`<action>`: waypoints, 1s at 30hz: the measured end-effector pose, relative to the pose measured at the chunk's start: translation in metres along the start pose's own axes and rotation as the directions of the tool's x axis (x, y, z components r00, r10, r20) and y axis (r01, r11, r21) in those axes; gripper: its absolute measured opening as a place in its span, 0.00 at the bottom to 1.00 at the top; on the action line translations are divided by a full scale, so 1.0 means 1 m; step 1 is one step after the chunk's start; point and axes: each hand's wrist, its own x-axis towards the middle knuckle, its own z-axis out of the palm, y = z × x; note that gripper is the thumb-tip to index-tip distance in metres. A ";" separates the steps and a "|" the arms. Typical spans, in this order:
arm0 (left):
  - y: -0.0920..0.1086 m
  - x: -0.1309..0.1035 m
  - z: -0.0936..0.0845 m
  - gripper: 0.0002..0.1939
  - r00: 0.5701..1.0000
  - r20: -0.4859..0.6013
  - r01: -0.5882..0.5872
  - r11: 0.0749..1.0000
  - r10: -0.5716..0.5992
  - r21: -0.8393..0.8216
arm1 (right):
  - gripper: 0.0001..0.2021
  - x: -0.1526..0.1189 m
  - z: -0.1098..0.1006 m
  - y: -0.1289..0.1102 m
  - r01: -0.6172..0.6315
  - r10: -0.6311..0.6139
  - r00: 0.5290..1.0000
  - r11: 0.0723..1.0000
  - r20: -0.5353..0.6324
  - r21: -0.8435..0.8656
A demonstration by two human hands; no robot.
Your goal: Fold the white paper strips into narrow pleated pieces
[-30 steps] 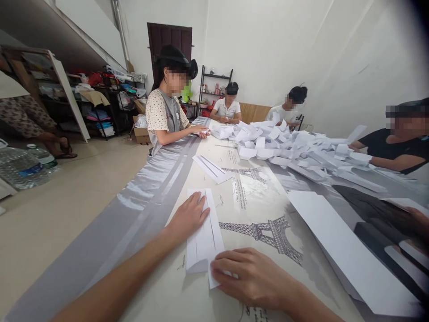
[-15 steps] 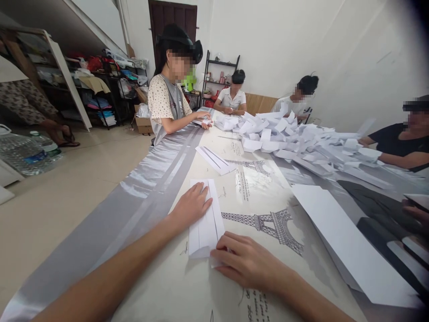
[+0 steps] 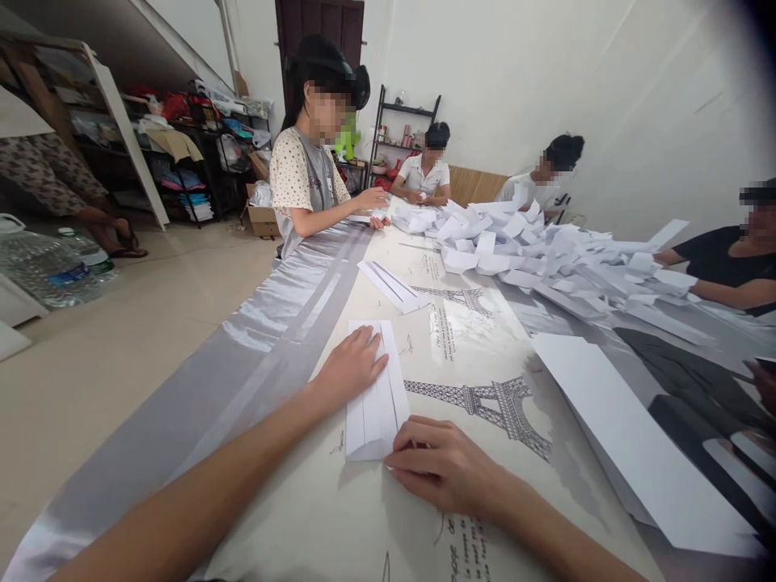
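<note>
A white folded paper (image 3: 378,422), narrow like an envelope, lies on the printed tablecloth in front of me. Long fold lines run down its length. My left hand (image 3: 353,365) rests flat on its far part, fingers stretched out. At the near right corner, my right hand (image 3: 445,465) has its thumb and fingers closed on the paper's edge; the fingertips cover that corner. Just beyond lies a second folded paper (image 3: 394,288) with dark lines along it, apart from both hands.
A large heap of white folded papers (image 3: 546,246) covers the table's far right. Long white sheets (image 3: 630,436) lie stacked at right. Co-workers sit around the table; a standing person (image 3: 315,170) holds papers at the far left edge. Water bottles (image 3: 52,271) stand on the floor.
The paper's near end, loose and sticking out at the right corner before, now lies folded to a straighter edge. My left hand stays on the paper. The view has shifted slightly.
</note>
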 end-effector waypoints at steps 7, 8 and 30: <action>0.000 0.000 0.000 0.20 1.000 -0.014 -0.010 1.000 0.009 -0.023 | 0.10 0.009 -0.011 -0.006 -0.259 0.243 0.961 0.958 0.133 0.121; 0.000 0.000 0.000 0.20 1.000 -0.009 -0.010 1.000 0.010 -0.014 | 0.09 0.011 -0.013 -0.006 -0.298 0.276 0.947 0.946 0.161 0.128; -0.002 0.000 -0.001 0.20 1.000 0.007 -0.004 1.000 0.004 -0.026 | 0.06 0.024 -0.022 -0.004 -0.436 0.390 0.883 0.888 0.261 0.148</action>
